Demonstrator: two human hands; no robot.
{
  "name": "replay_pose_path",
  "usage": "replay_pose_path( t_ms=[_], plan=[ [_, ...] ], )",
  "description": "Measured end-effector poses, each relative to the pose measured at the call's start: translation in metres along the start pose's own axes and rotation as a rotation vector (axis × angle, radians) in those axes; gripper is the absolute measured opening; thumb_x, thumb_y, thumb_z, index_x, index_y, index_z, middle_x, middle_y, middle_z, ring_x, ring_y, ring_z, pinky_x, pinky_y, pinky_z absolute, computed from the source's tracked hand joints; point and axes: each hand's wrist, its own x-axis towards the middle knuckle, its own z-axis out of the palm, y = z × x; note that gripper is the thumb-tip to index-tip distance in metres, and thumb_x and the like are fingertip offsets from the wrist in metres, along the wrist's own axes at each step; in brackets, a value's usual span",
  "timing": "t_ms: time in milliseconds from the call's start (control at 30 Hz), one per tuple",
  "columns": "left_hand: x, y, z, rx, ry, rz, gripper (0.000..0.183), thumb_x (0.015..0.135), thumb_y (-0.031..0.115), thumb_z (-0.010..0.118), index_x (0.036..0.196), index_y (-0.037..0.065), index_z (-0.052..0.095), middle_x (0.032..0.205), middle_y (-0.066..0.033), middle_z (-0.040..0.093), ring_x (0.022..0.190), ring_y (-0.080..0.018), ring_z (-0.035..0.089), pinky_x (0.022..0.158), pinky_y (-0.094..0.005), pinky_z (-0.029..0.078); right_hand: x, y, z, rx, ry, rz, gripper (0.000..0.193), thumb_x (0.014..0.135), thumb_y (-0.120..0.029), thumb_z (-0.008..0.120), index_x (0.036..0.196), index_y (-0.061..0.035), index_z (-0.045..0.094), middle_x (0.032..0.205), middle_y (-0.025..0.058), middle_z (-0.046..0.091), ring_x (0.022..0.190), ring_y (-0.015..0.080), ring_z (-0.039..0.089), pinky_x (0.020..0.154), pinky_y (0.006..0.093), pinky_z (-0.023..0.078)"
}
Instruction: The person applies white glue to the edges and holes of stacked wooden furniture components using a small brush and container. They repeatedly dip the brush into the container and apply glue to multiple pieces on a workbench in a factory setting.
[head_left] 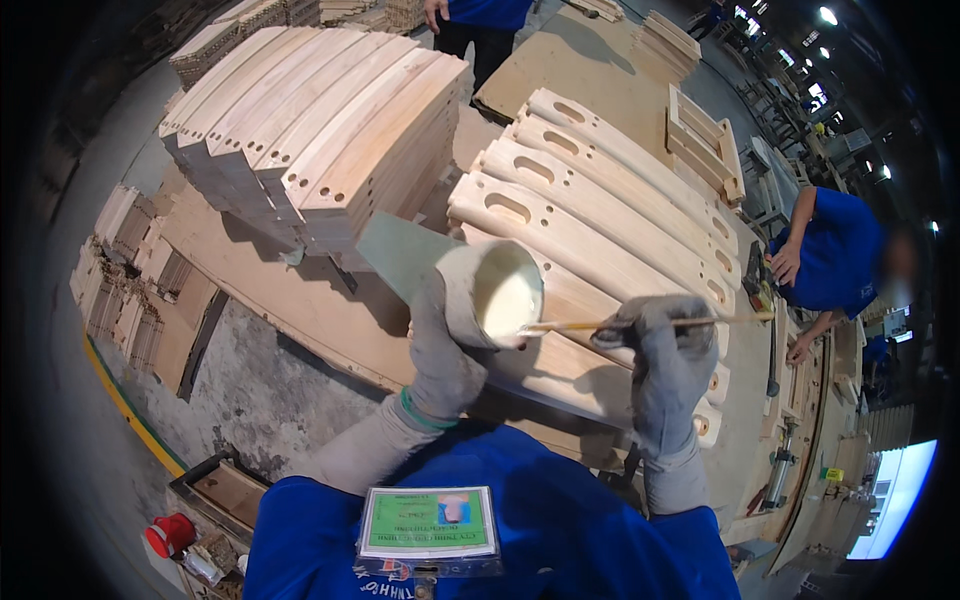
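My left hand (443, 345), in a grey glove, is wrapped round a pale cup (462, 300) tilted toward me. Cream-white liquid (508, 305) shows inside it. A flat grey-green piece (405, 255) sticks out behind the cup; whether it is joined to it I cannot tell. My right hand (668, 360), also gloved, pinches a thin wooden stick (575, 325). One end of the stick reaches to the cup's near inner rim. Just beyond both hands lies a row of pale wooden boards (600, 235) with oval slots and small round holes.
Tall stacked curved wooden slats (320, 100) stand at the left on the brown table (230, 235). Right of the boards are a wooden frame (705, 145) and a metal clamp (780, 465). A co-worker in blue (830, 245) works at the right; another person (485, 25) stands at the back.
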Motion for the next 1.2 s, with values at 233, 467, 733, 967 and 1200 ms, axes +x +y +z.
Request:
replay_pose_path(
  t_ms=[233,467,733,967,1200],
  plan=[
    [0.027,-0.010,-0.029,0.137,0.011,0.110,0.043,0.100,0.029,0.030,0.135,0.003,0.031,0.130,-0.0129,0.046,0.119,-0.0238,0.050,0.098,-0.0371,0.047,0.009,0.003,0.001,-0.406,-0.167,0.087,0.015,0.083,-0.008,0.066,0.087,0.0050,0.061,0.078,0.0090,0.063,0.069,0.0118,0.059,0.063,0.0235,0.047],
    [0.027,-0.016,-0.037,0.125,-0.067,0.146,0.045,0.099,0.030,0.034,0.136,0.004,0.031,0.130,-0.0137,0.045,0.120,-0.0234,0.048,0.098,-0.0372,0.047,0.008,0.029,0.001,-0.613,-0.433,-0.180,0.013,0.084,-0.009,0.065,0.087,0.0031,0.064,0.077,0.0097,0.060,0.066,0.0133,0.058,0.058,0.0257,0.046],
    [0.026,-0.004,-0.027,-0.007,-0.039,0.046,0.048,0.100,0.036,0.025,0.134,0.005,0.036,0.128,-0.0138,0.048,0.119,-0.0224,0.049,0.100,-0.0360,0.044,0.013,0.012,0.008,-0.615,-0.336,-0.107,0.013,0.082,-0.008,0.066,0.092,0.0004,0.066,0.079,0.0094,0.059,0.066,0.0136,0.057,0.058,0.0259,0.045],
    [0.027,-0.012,-0.035,0.134,-0.019,0.040,0.048,0.101,0.034,0.024,0.137,0.002,0.029,0.132,-0.0145,0.043,0.121,-0.0239,0.048,0.101,-0.0370,0.044,0.020,0.035,-0.002,-0.928,-0.558,-0.476,0.023,0.071,-0.006,0.071,0.093,-0.0050,0.066,0.084,0.0088,0.057,0.067,0.0195,0.057,0.055,0.0292,0.045],
    [0.027,-0.007,-0.031,0.050,-0.011,0.004,0.049,0.101,0.036,0.024,0.137,0.003,0.029,0.132,-0.0145,0.043,0.119,-0.0232,0.049,0.100,-0.0368,0.045,0.009,0.019,0.007,-0.721,-0.488,-0.162,0.026,0.071,-0.011,0.071,0.095,-0.0052,0.065,0.085,0.0091,0.057,0.068,0.0213,0.058,0.054,0.0297,0.046]
  ],
)
